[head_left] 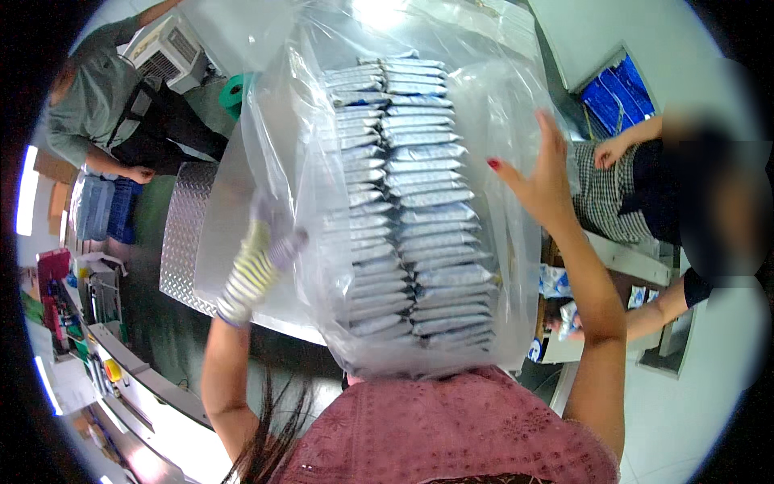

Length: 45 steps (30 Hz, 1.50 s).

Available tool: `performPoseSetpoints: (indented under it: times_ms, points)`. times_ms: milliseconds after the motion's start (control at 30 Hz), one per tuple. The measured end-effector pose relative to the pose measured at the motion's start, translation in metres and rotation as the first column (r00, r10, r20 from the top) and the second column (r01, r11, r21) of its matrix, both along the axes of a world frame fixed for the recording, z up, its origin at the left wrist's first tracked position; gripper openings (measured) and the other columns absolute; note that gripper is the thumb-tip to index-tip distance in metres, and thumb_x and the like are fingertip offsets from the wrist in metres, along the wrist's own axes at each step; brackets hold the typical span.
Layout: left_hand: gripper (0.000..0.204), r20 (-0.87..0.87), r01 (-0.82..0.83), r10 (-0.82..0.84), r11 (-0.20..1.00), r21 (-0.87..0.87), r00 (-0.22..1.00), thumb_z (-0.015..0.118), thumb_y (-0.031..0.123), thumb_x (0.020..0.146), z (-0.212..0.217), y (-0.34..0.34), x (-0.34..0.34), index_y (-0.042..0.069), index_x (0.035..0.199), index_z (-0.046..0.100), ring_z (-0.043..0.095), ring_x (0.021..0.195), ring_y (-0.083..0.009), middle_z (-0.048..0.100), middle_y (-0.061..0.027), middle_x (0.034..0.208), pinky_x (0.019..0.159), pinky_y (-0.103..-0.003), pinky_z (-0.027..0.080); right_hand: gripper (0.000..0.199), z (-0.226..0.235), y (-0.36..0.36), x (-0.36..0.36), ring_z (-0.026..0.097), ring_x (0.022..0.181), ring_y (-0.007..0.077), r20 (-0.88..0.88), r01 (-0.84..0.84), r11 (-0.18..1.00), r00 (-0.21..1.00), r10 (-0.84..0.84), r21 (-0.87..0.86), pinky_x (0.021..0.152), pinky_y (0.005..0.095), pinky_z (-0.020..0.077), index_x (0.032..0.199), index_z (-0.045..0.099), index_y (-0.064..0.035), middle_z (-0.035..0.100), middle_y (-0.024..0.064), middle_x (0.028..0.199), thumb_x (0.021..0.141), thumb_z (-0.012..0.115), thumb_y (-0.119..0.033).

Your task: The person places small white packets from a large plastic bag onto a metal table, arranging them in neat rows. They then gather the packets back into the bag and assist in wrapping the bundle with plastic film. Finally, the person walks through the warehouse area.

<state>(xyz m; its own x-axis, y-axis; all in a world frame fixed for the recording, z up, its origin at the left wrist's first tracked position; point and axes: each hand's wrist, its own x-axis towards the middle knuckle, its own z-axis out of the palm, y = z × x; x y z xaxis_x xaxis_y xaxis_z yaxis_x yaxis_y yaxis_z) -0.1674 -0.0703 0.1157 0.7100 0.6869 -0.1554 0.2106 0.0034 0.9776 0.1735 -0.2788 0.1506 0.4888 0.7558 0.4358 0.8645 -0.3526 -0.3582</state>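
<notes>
Two long rows of white and blue sealed packets [431, 179], stacked on edge, lie inside a large clear plastic bag [508, 242] in front of me. The bag's near end rests against my pink clothing. My left hand [258, 270], in a striped white and yellow glove with greyish fingertips, is beside the bag's left side; it is smeared by motion, but thumb and fingers look apart. Over the bag's right side, my right hand [544, 173] is bare and open, thumb and fingers spread, holding nothing. Whether either hand touches the film I cannot tell.
The bag lies on a pale metal table [222, 258] with a patterned metal plate [189, 234] at its left. A person [121, 105] stands at the far left. Another person [629, 185] at the right holds a small packet [568, 316]. Blue crates [617, 93] stand far right.
</notes>
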Motion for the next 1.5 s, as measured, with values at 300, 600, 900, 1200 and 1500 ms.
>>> performPoseSetpoints:
  times_ms: [300, 600, 900, 1200, 1500]
  points:
    - [0.054, -0.127, 0.110, -0.115, 0.993, -0.049, 0.985, 0.067, 0.007, 0.074, -0.002, -0.147, -0.050, -0.003, 0.121, 0.042, 0.057, 0.091, -0.0164, 0.061, -0.0101, 0.097, 0.079, -0.031, 0.047, 0.054, -0.048, -0.174, -0.136, 0.058, 0.087, 0.0216, -0.811, -0.114, 0.959, 0.564, -0.153, -0.260, 0.073, 0.0341, 0.0454, 0.117, 0.045, 0.0013, 0.059, 0.0146, 0.097, 0.077, 0.068, -0.025]
    - [0.027, 0.207, -0.368, 0.455, 0.861, -0.352, 0.866, 0.064, 0.009, 0.075, 0.026, -0.141, -0.074, 0.002, 0.100, 0.058, 0.060, 0.069, -0.0161, 0.061, -0.0066, 0.082, 0.063, -0.028, 0.051, 0.015, 0.009, -0.142, -0.147, 0.047, 0.051, 0.0077, -0.907, -0.089, 0.967, 0.334, 0.256, 0.240, 0.045, 0.0243, 0.0342, 0.078, 0.055, -0.0068, 0.051, -0.0020, 0.064, 0.080, 0.062, -0.021]
    - [0.034, 0.244, -0.553, 0.527, 0.832, 0.049, 0.814, 0.054, -0.001, 0.078, 0.020, 0.049, -0.116, 0.005, 0.111, 0.055, 0.060, 0.075, -0.0174, 0.061, -0.0071, 0.093, 0.066, -0.030, 0.051, 0.033, 0.022, -0.039, -0.238, 0.048, 0.050, 0.0130, -0.836, -0.349, 0.807, 0.107, 0.539, 0.476, 0.046, 0.0303, 0.0389, 0.091, 0.045, -0.0008, 0.050, 0.0027, 0.060, 0.085, 0.059, -0.030]
    - [0.028, 0.135, -0.552, 0.558, 0.700, 0.453, 0.819, 0.042, -0.002, 0.078, 0.039, 0.229, -0.138, 0.000, 0.102, 0.057, 0.055, 0.066, -0.0126, 0.060, -0.0036, 0.083, 0.062, -0.025, 0.046, 0.041, -0.015, -0.039, -0.275, 0.058, 0.080, 0.0247, -0.607, -0.773, 0.418, 0.053, 0.793, 0.478, 0.071, 0.0355, 0.0457, 0.105, 0.045, 0.0010, 0.058, 0.0134, 0.085, 0.087, 0.058, -0.033]
    - [0.021, 0.056, -0.318, 0.320, 0.877, 0.360, 0.946, 0.062, 0.014, 0.080, 0.055, 0.218, -0.169, 0.010, 0.101, 0.057, 0.053, 0.075, -0.0137, 0.058, -0.0002, 0.085, 0.068, -0.027, 0.044, 0.023, -0.178, -0.189, -0.204, 0.057, 0.082, 0.0152, -0.956, -0.402, 0.915, 0.272, 0.108, -0.011, 0.074, 0.0297, 0.0462, 0.102, 0.052, -0.0019, 0.061, 0.0091, 0.091, 0.088, 0.055, -0.020]
